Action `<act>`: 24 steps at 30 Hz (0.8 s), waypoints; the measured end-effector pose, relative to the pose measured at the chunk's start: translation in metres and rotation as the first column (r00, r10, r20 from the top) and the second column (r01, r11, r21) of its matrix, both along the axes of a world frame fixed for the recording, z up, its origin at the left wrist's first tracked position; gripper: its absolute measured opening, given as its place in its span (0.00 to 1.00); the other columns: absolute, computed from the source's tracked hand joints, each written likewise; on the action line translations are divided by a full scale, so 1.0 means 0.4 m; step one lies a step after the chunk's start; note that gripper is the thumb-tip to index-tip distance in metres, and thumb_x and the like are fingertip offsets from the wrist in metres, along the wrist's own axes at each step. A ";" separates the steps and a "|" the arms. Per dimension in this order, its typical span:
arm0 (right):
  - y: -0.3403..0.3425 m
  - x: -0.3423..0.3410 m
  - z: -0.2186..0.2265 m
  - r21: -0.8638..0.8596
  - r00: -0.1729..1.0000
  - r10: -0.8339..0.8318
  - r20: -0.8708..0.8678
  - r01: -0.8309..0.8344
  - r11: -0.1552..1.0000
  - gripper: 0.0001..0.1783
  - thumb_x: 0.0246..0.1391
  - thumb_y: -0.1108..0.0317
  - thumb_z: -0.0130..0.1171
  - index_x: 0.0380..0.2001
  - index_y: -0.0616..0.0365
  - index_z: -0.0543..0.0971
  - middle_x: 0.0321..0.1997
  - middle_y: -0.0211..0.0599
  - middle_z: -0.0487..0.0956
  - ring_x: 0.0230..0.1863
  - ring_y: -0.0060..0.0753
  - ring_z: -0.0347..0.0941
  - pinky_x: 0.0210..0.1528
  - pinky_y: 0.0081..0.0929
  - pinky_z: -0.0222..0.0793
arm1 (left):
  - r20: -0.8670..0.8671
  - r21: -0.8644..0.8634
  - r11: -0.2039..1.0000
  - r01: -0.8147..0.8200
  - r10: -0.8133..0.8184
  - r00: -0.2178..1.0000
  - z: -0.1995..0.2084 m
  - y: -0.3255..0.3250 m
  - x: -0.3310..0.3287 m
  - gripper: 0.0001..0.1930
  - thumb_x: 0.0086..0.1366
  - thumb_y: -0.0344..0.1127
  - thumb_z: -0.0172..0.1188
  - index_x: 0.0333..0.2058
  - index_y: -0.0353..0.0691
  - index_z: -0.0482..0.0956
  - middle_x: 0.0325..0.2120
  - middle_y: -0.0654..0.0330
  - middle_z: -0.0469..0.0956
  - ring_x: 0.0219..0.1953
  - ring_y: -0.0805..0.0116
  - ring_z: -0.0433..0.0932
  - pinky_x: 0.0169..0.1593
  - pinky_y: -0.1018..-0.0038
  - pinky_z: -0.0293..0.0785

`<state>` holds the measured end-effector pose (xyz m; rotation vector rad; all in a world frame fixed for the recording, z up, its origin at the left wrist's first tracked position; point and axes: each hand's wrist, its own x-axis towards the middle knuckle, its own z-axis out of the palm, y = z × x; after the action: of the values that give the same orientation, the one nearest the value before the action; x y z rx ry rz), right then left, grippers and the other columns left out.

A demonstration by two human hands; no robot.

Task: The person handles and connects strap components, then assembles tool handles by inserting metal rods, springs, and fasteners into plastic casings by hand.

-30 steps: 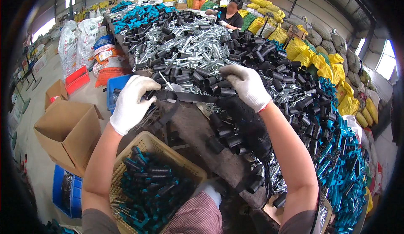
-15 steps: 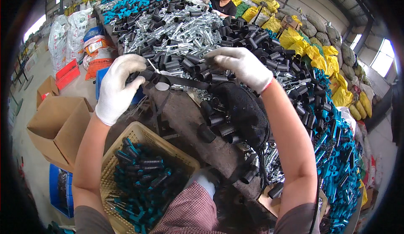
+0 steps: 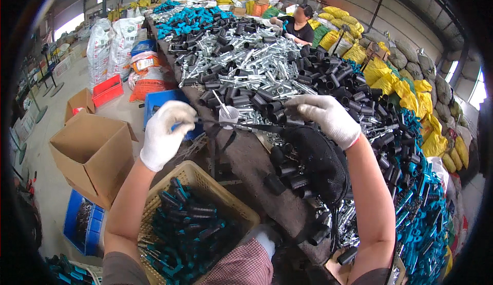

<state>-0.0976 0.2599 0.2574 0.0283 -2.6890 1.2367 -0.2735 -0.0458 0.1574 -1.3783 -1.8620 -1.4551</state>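
Head view: the step in hand appears to be handling a black strap (image 3: 263, 128) and its attached mesh pouch (image 3: 317, 154). Reference: white cup (image 3: 229, 115). The strap passes just in front of the cup; the pouch hangs to its right. The left hand (image 3: 168, 135), left of the cup, has a curled grip; the right hand (image 3: 328, 118), right of it, has a bent grip. Whether either pinches the strap cannot be told. The next move likely calls for a secure hold and clearance over the cup.

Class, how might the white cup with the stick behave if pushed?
The white cup might tip, as the stick leans out above its rim. It seems likely light, looking smaller than the gloved left hand nearby.
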 end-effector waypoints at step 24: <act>-0.184 -0.237 -0.148 0.270 0.779 0.619 0.100 -0.620 0.737 0.19 0.59 0.57 0.61 0.44 0.61 0.81 0.36 0.35 0.82 0.42 0.26 0.75 0.49 0.27 0.70 | -0.659 -0.307 0.952 0.017 -0.225 0.718 0.034 -0.062 0.126 0.10 0.41 0.35 0.58 0.24 0.39 0.77 0.37 0.56 0.78 0.42 0.54 0.76 0.49 0.58 0.74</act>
<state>-0.1924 0.1865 0.1982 1.0502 -2.9368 0.9338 -0.2231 -0.0706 0.1712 -1.8783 -1.5105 -0.5609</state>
